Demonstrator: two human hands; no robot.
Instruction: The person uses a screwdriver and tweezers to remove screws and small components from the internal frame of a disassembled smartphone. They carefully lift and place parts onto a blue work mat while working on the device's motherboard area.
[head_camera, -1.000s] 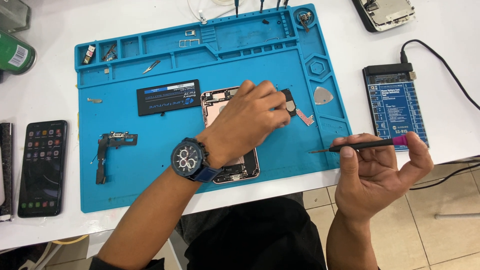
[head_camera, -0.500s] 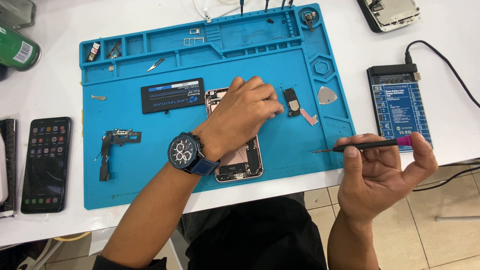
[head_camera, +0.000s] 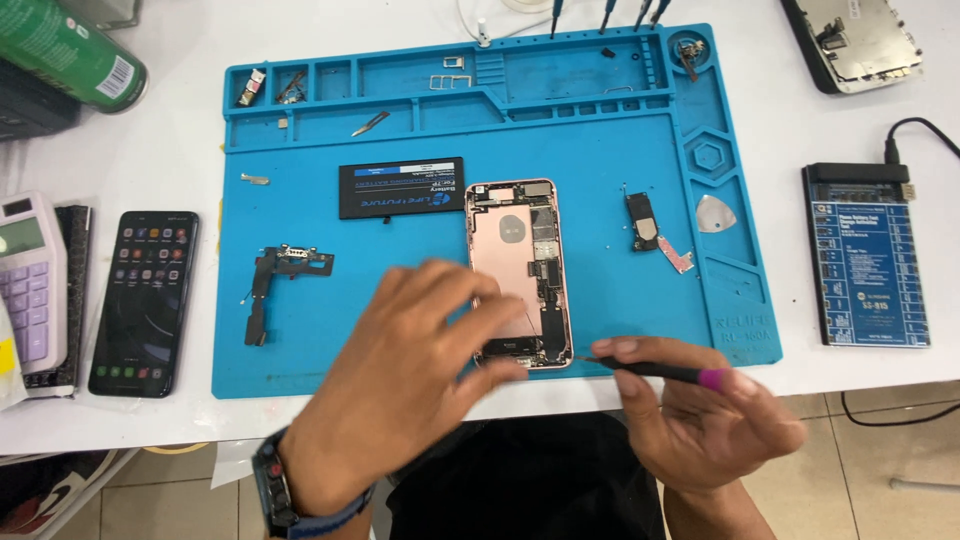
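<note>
An opened rose-gold phone chassis (head_camera: 518, 262) lies upright in the middle of the blue repair mat (head_camera: 330, 330). My left hand (head_camera: 405, 375), blurred, rests over the chassis' lower left corner with fingers spread and touching it. A watch sits on that wrist. My right hand (head_camera: 700, 420) holds a thin black screwdriver (head_camera: 655, 371) with a magenta end, its tip pointing at the chassis' bottom right corner. A black battery (head_camera: 400, 187) lies to the upper left of the chassis. A small speaker module (head_camera: 642, 221) lies to its right.
A charging-port flex assembly (head_camera: 275, 280) and a metal pick (head_camera: 714, 214) lie on the mat. A dark smartphone (head_camera: 145, 300) and calculator (head_camera: 25, 285) sit at left, a green can (head_camera: 65, 50) top left, a blue tester board (head_camera: 868, 255) right, another phone frame (head_camera: 858, 40) top right.
My left hand has slid down from the chassis' upper part to its lower left corner, uncovering most of it. My right hand has brought the screwdriver in toward the chassis' bottom edge.
</note>
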